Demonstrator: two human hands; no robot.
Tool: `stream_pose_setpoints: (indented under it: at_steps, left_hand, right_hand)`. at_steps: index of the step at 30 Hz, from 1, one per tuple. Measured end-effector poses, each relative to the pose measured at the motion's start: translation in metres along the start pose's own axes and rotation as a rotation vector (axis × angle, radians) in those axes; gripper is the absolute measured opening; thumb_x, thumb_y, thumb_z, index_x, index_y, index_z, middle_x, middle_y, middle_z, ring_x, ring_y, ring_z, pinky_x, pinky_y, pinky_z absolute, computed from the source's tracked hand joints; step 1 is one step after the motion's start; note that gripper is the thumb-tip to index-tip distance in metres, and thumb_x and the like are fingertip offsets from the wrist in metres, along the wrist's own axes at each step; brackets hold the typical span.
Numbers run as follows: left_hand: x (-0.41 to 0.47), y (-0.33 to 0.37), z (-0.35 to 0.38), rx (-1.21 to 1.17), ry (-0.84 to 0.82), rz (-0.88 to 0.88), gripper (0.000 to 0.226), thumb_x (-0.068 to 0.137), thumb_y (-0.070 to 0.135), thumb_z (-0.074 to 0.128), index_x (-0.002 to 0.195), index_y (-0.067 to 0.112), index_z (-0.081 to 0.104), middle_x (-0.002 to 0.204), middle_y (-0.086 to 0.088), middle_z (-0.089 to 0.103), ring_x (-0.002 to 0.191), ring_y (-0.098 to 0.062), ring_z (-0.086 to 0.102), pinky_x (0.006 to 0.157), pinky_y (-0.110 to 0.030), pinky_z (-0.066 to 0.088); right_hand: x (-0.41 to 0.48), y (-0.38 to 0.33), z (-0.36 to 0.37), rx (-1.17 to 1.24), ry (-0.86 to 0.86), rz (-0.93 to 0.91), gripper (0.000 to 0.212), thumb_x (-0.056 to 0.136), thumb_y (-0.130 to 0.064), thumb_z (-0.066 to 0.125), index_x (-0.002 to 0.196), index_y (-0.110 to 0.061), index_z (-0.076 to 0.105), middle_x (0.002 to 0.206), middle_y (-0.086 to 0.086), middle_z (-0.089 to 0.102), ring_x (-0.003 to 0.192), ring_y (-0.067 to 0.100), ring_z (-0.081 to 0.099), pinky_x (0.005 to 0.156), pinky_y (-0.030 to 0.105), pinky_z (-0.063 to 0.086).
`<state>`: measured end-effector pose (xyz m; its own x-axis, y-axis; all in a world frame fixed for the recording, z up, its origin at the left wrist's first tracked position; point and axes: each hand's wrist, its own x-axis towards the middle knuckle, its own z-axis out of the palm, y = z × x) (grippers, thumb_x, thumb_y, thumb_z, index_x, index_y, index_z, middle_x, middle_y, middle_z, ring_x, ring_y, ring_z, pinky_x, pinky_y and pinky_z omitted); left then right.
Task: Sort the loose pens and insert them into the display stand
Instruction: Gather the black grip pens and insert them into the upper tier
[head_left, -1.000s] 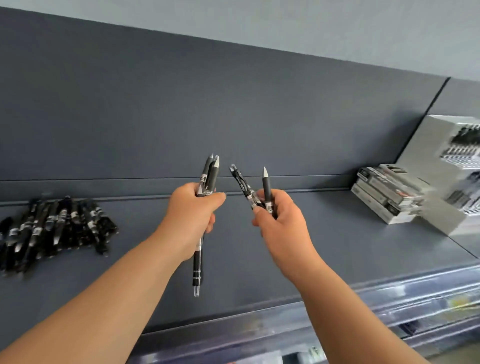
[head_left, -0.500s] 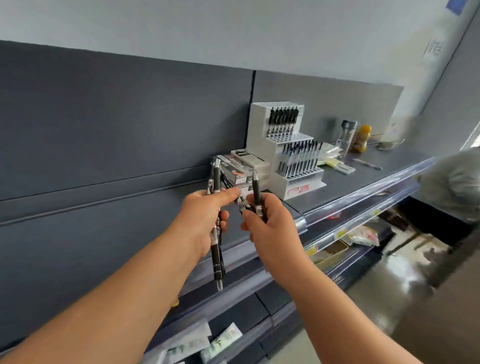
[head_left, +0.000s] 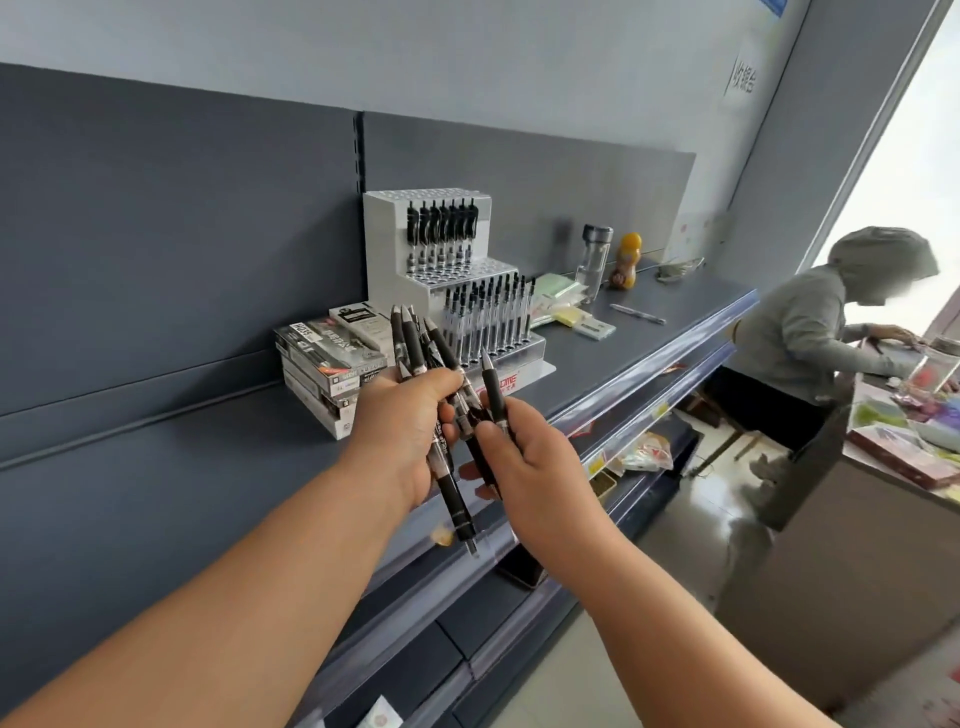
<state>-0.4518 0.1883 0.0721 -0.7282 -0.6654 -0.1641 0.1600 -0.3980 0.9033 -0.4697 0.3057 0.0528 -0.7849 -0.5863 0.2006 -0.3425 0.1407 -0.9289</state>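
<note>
Grey shelf runs off to my right along a dark panel, and the white stand sits on it against that panel. On the stand, a top row of black pens fills the upper step and a fuller lower row the step below. Just left of the stand lies a stack of boxes. My left hand is curled round a bunch of black pens, grey tips fanned upward, one barrel end poking out below my palm. My right hand pinches a single pen, tip up, close beside the bunch; whether a second barrel under my thumb belongs to this hand I cannot tell. Both hands hang near the shelf's front edge, with the stand farther back beyond them. Along the shelf stand a clear bottle and an orange bottle. At far right a person in a grey hood bends over a counter
</note>
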Motion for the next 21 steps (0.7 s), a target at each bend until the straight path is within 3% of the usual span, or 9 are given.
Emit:
stream_pose_setpoints:
  at_steps: [6, 10, 14, 17, 19, 21]
  left_hand:
    - [0.063, 0.015, 0.023, 0.021, -0.024, 0.134, 0.018, 0.083, 0.003, 0.068, 0.08, 0.015, 0.055, 0.061, -0.002, 0.051, 0.043, -0.008, 0.041, 0.035, -0.017, 0.033]
    - [0.105, 0.041, 0.033, 0.041, 0.03, 0.253, 0.02, 0.083, 0.001, 0.067, 0.08, 0.015, 0.054, 0.056, 0.002, 0.049, 0.044, -0.008, 0.041, 0.034, -0.018, 0.033]
    - [0.14, 0.062, 0.045, 0.056, 0.052, 0.325, 0.019, 0.082, 0.001, 0.067, 0.08, 0.016, 0.055, 0.06, 0.002, 0.053, 0.044, -0.006, 0.042, 0.036, -0.019, 0.035]
    - [0.156, 0.07, 0.052, 0.091, 0.08, 0.344, 0.019, 0.082, 0.003, 0.069, 0.079, 0.016, 0.055, 0.059, 0.003, 0.052, 0.044, -0.007, 0.042, 0.039, -0.021, 0.035]
    - [0.165, 0.074, 0.054, 0.128, 0.103, 0.372, 0.017, 0.082, 0.006, 0.069, 0.08, 0.016, 0.055, 0.056, 0.004, 0.052, 0.044, -0.008, 0.042, 0.046, -0.025, 0.033]
    - [0.174, 0.077, 0.056, 0.131, 0.141, 0.394, 0.017, 0.082, 0.007, 0.069, 0.08, 0.017, 0.056, 0.053, 0.006, 0.052, 0.045, -0.009, 0.042, 0.05, -0.028, 0.032]
  right_hand:
    - [0.079, 0.019, -0.013, -0.05, -0.022, 0.042, 0.019, 0.1, -0.031, 0.041, 0.112, -0.038, 0.054, 0.093, -0.004, 0.068, 0.072, 0.018, 0.069, 0.062, 0.03, 0.055]
    - [0.139, 0.02, -0.032, -0.244, 0.04, 0.029, 0.025, 0.1, -0.035, 0.039, 0.124, -0.032, 0.044, 0.077, -0.001, 0.063, 0.056, 0.012, 0.054, 0.055, 0.028, 0.044]
    - [0.189, 0.017, -0.051, -0.278, -0.003, 0.075, 0.017, 0.091, -0.017, 0.043, 0.107, -0.022, 0.042, 0.076, 0.002, 0.051, 0.064, 0.016, 0.045, 0.05, 0.029, 0.038]
    - [0.216, 0.01, -0.064, -0.169, -0.066, 0.019, 0.006, 0.09, -0.009, 0.045, 0.094, -0.01, 0.049, 0.077, 0.008, 0.054, 0.064, 0.017, 0.053, 0.055, 0.036, 0.045]
    - [0.231, 0.004, -0.075, -0.099, -0.1, -0.065, 0.01, 0.095, -0.016, 0.049, 0.097, -0.01, 0.056, 0.076, 0.004, 0.054, 0.058, 0.012, 0.059, 0.055, 0.036, 0.05]
    - [0.251, 0.005, -0.087, -0.156, -0.134, -0.155, 0.022, 0.097, -0.028, 0.048, 0.102, -0.009, 0.056, 0.072, 0.004, 0.047, 0.053, 0.018, 0.053, 0.052, 0.037, 0.043]
